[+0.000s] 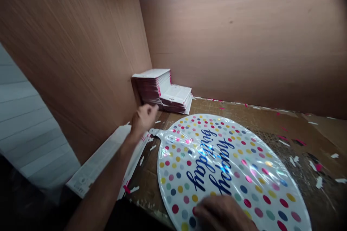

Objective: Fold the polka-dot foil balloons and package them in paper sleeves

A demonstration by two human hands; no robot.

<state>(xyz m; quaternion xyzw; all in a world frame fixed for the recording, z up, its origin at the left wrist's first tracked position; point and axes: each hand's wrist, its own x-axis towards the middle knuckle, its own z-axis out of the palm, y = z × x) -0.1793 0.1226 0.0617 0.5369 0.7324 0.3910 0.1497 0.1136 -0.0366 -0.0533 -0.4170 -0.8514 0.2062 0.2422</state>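
Observation:
A flat round foil balloon [184, 166], white with coloured dots and blue "happy birthday" lettering, lies on the cardboard surface. Its narrow tab [155, 132] points left. My left hand [145, 118] is just above and beyond that tab, close to the folded paper stacks [154, 88]. Its fingers are curled in a pinch; whatever is between them, if anything, cannot be made out. My right hand [225, 213] is over the near part of the balloon, blurred and cut off by the lower edge, with its fingertips hidden.
Long white printed sheets [105, 158] lie under my left forearm, along the left edge. A wooden panel [81, 43] rises on the left and another wooden panel [244, 36] at the back. White and pink paper scraps [292, 160] are strewn over the cardboard [211, 105].

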